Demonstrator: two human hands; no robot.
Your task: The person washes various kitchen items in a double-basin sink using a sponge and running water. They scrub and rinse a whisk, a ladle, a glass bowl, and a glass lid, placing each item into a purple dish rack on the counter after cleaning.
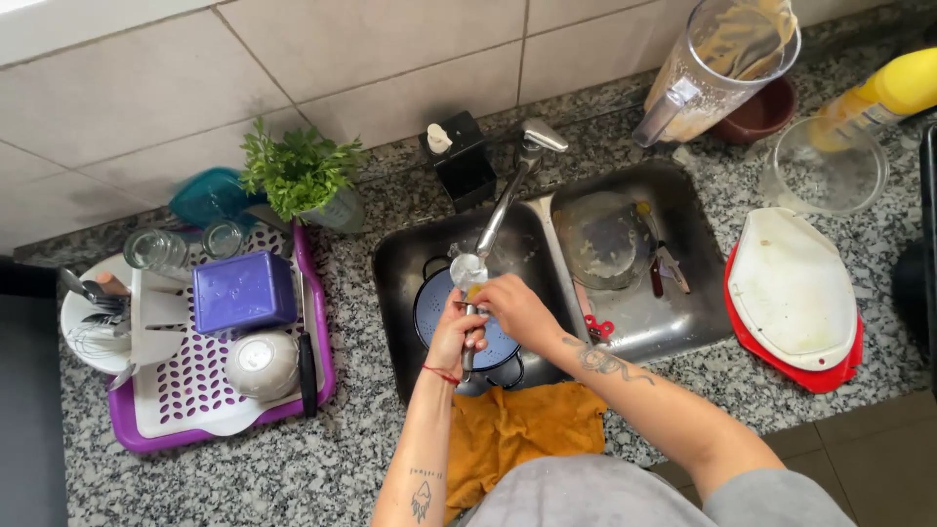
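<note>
Steel sink (410, 256), both hands, left (455, 334) and right (515, 308), closed around shiny spoon (468, 273), over round perforated blue colander (434, 304)

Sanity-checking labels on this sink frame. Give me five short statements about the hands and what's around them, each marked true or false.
1. Both hands work over the left sink basin. True: the left hand and right hand meet above the dark blue pot.
2. The hands grip a metal utensil under the tap. True: a spoon-like utensil sits below the faucet.
3. The drying rack is green. False: the drying rack is purple with a white insert.
4. An orange cloth lies on the counter edge in front of the sink. True: the orange cloth.
5. The right basin is empty. False: the right basin holds a plate and cutlery.
</note>
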